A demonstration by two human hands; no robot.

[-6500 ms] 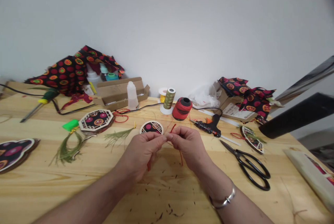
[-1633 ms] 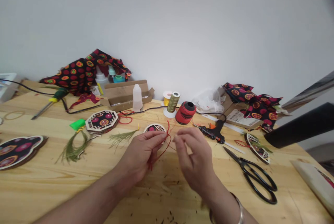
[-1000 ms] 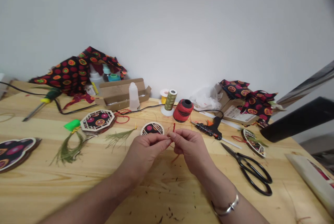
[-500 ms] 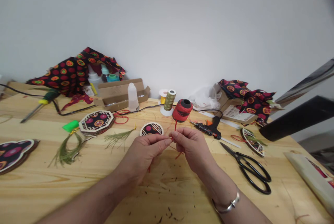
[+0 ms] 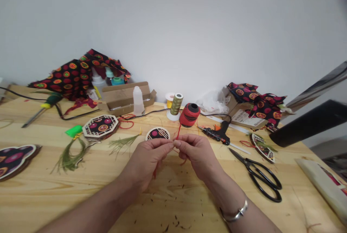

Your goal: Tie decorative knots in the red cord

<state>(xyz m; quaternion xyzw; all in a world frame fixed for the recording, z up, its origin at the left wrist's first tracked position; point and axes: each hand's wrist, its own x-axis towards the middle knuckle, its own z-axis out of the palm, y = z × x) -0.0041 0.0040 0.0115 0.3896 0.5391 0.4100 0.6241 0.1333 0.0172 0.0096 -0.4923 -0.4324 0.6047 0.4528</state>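
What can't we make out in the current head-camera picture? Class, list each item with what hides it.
- Head view: the pinched stretch of the red cord, covered by the fingers of the left hand and right hand; any knot there can't be told.
- Head view: the near edge of the round ornament, behind the left hand.
- Head view: the lobed ornament's far left part, cut off by the picture's left edge.
- Head view: print on the white label, too small.
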